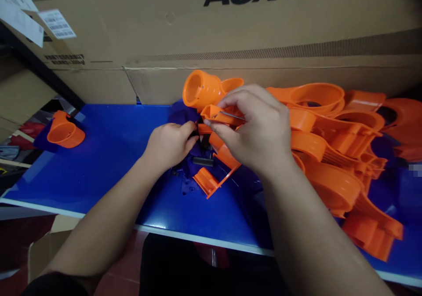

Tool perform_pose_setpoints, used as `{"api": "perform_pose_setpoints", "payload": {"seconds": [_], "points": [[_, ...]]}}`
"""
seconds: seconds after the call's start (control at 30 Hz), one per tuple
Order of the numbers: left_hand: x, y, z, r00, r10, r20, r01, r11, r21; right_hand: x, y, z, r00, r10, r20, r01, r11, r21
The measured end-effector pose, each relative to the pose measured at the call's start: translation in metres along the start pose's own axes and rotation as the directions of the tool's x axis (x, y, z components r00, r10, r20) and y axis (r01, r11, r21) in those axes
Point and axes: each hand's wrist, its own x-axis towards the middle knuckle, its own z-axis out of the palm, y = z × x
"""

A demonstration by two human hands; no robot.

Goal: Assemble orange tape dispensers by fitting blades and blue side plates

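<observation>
My right hand (260, 126) is closed around a narrow orange plastic part (216, 112), its thumb and fingertips pressing from both sides. A thin grey metal strip or rod (232, 115) runs along that part under my fingers. Left of it, my left hand (173, 143) pinches at a cluster of small dark pieces, and whatever lies between its fingertips is hidden. Just below the hands is a short black cylinder (203, 161). An orange bracket with a thin arm (207, 181) lies nearer to me. Behind my right hand rests an orange cup-shaped holder (201, 89).
Many orange plastic holders (332, 186) are heaped on the right of the blue table (108, 155). One more orange holder (67, 133) sits at the far left edge. A large cardboard box (158, 32) stands upright along the back. An opened carton (49, 247) is below the front edge.
</observation>
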Motion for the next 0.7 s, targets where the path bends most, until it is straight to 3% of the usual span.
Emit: {"api": "perform_pose_setpoints", "payload": {"seconds": [0.1,0.2,0.23,0.3,0.37,0.43,0.53,0.7], "points": [[0.001,0.002,0.002,0.998,0.053,0.025,-0.053,0.998,0.024,-0.001,0.003,0.003,0.998,-0.058,-0.029,0.058,0.998,-0.019],[-0.002,0.002,-0.002,0.98,0.068,-0.188,-0.077,0.996,-0.043,-0.003,0.006,0.008,0.991,-0.124,-0.051,0.123,0.992,-0.023],[-0.003,0.001,-0.005,0.949,0.067,-0.307,-0.096,0.992,-0.082,-0.004,0.006,0.01,0.99,-0.134,-0.049,0.133,0.991,-0.023],[-0.005,0.001,-0.009,0.845,0.077,-0.529,-0.175,0.975,-0.138,-0.005,0.007,0.012,0.99,-0.136,-0.033,0.136,0.99,-0.028],[-0.006,0.002,-0.012,0.753,0.128,-0.646,-0.275,0.952,-0.132,-0.007,0.006,0.014,0.992,-0.126,-0.011,0.126,0.991,-0.036],[-0.006,0.004,-0.013,0.721,0.213,-0.66,-0.358,0.929,-0.092,-0.007,0.004,0.015,0.993,-0.12,0.007,0.12,0.992,-0.036],[-0.006,0.007,-0.013,0.711,0.289,-0.642,-0.422,0.904,-0.06,-0.008,-0.001,0.015,0.993,-0.113,0.027,0.114,0.993,-0.038],[-0.009,0.011,-0.017,0.731,0.259,-0.631,-0.41,0.906,-0.103,-0.009,-0.006,0.014,0.995,-0.088,0.046,0.09,0.994,-0.054]]}}
